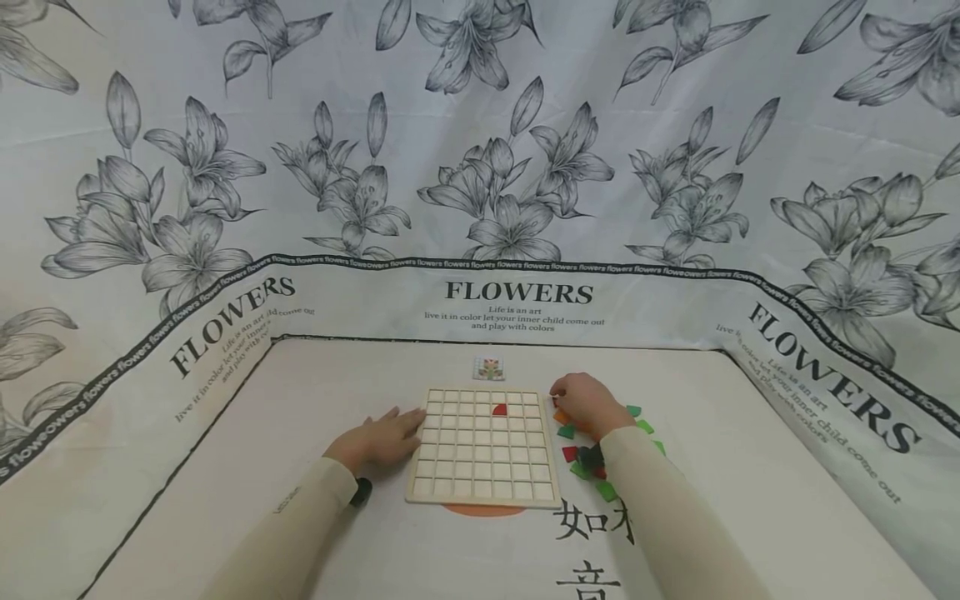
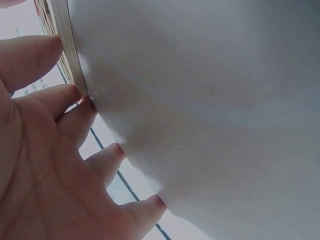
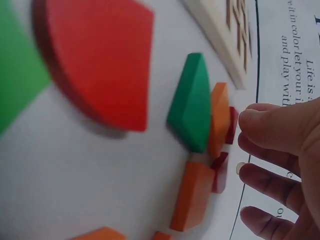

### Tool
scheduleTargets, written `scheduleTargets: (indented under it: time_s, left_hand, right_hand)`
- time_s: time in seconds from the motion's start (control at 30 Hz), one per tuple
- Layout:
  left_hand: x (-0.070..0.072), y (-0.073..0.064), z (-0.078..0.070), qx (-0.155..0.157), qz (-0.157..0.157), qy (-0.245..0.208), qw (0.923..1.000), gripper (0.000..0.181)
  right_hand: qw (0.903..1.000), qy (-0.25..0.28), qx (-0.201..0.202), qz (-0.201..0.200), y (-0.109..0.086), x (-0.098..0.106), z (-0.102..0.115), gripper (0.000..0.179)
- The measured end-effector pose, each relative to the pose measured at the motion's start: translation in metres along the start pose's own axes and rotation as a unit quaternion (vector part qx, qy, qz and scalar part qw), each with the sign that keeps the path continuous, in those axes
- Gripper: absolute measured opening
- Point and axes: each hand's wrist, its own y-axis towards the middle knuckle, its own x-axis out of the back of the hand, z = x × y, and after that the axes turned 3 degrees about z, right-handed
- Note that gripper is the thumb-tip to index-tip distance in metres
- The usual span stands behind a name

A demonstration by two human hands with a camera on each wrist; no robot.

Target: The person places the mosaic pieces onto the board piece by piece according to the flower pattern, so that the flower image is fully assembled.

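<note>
A pale wooden grid board (image 1: 483, 450) lies on the table, with one red quarter-round piece (image 1: 500, 410) in a cell of its upper part. My left hand (image 1: 378, 439) rests at the board's left side, fingers spread; in the left wrist view the thumb (image 2: 30, 57) touches the board's edge and fingertips press on the table. Right of the board, my right hand (image 1: 588, 402) reaches over loose coloured pieces. Its thumb and fingers (image 3: 270, 175) are loosely bent beside a small red piece (image 3: 233, 125), with nothing visible between them.
Several green, red and orange pieces (image 1: 606, 491) lie under and around the right forearm. A small card with a coloured pattern (image 1: 489, 368) lies beyond the board. Flower-printed cloth (image 1: 517, 208) walls the table's back and sides. Black characters (image 1: 588, 523) mark the tabletop near the front.
</note>
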Motion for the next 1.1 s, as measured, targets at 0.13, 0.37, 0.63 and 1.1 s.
scheduleTargets:
  time_s: [0.13,0.37,0.63,1.1]
  left_hand:
    - [0.0,0.0,0.0,0.001,-0.001,0.0,1.0,0.057]
    - [0.003,-0.002,-0.002,0.006,0.0,0.007,1.0,0.057]
    - [0.001,0.0,-0.001,0.008,-0.002,0.005,1.0,0.058]
    - [0.001,0.0,0.0,0.006,-0.005,-0.006,1.0,0.057]
  right_hand:
    - [0.9999,-0.015,0.006,-0.003,0.0,-0.004,-0.004,0.026]
    - [0.9996,-0.025,0.008,-0.012,0.003,-0.005,-0.003,0.024]
    - [0.9998,0.0,0.002,-0.018,0.008,-0.004,-0.004,0.007]
    - [0.9959,0.071,0.056,-0.007,0.002,0.0,0.009,0.007]
